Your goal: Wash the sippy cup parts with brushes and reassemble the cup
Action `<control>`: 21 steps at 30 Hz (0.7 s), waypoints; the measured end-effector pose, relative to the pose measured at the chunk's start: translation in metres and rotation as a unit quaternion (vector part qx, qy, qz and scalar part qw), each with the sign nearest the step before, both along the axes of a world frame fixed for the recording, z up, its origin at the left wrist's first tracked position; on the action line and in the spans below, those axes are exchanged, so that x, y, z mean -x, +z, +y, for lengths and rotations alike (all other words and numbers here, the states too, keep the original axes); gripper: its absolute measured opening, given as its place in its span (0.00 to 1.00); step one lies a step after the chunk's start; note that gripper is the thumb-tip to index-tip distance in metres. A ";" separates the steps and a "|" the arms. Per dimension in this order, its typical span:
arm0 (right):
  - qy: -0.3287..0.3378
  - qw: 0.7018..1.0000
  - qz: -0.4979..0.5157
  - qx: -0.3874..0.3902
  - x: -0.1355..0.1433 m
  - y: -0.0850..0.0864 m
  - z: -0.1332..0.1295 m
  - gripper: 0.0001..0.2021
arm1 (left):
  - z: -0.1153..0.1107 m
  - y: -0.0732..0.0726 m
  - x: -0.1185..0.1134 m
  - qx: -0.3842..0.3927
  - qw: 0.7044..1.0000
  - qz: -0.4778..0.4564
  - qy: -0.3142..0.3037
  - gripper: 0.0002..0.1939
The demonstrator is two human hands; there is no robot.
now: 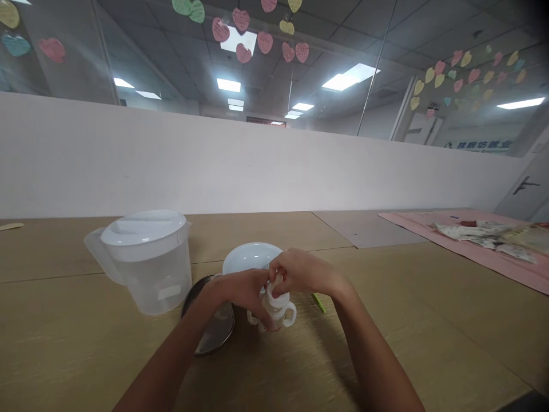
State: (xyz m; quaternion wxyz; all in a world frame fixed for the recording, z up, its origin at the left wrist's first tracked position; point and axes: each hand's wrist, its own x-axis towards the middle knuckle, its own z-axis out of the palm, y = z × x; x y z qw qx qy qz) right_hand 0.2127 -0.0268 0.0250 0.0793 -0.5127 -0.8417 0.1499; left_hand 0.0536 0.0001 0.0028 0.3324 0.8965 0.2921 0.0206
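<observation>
A small baby bottle [278, 306] with two white side handles and a white collar stands on the table, tilted slightly. My left hand [245, 290] is wrapped around its body from the left. From above and the right, my right hand [300, 271] pinches the pale teat at the bottle's top. The fingers partly hide the teat and collar. Just behind both hands lies a white plate [246, 256], its front edge covered. A dark round metal tray [217, 335] sits partly under my left forearm. Right of the bottle is a thin green stick-like item [318, 303].
A clear plastic pitcher [160, 280] with a white lid stands to the left. A pink cloth [454, 240] with papers and packets covers the far right. A white partition wall [257, 171] rises behind the wooden table [386, 320]. A pale wooden piece [11, 226] lies far left.
</observation>
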 end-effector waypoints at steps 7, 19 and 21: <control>0.073 0.997 -0.021 -0.031 0.004 -0.006 0.002 0.10 | 0.018 -0.023 -0.002 -0.007 1.000 0.016 0.012 0.25; 0.076 0.995 -0.056 -0.009 0.007 -0.007 0.005 0.09 | 0.020 -0.026 -0.003 0.021 0.996 0.073 0.037 0.22; 0.037 0.994 -0.103 -0.025 0.013 -0.004 0.001 0.09 | 0.018 -0.025 -0.004 0.003 0.996 0.073 0.042 0.23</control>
